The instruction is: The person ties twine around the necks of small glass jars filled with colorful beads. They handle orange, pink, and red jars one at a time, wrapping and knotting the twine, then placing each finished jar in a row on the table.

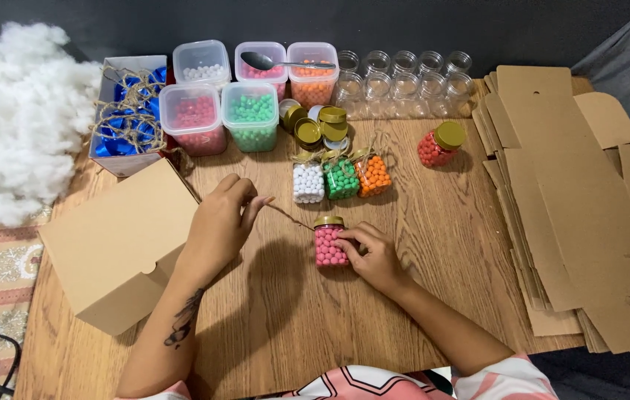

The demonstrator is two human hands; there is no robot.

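Note:
A small glass jar of pink balls [328, 244] with a gold lid lies on the wooden table [433, 244]. My right hand [374, 255] grips the jar from its right side. My left hand [222, 222] pinches a piece of twine [289, 216] that runs taut to the jar's neck. Behind the pink jar stand three finished jars with twine bows: white [308, 182], green [341, 178] and orange [373, 175]. A jar of red balls [439, 145] with a gold lid lies further right.
A closed cardboard box [118, 244] sits at left. Flat cardboard blanks [574, 207] are stacked at right. Tubs of coloured balls [250, 115], a spoon [263, 61], loose gold lids [318, 126], empty jars [404, 81], a box of twine and blue ribbon [128, 115] and white stuffing [11, 126] line the back.

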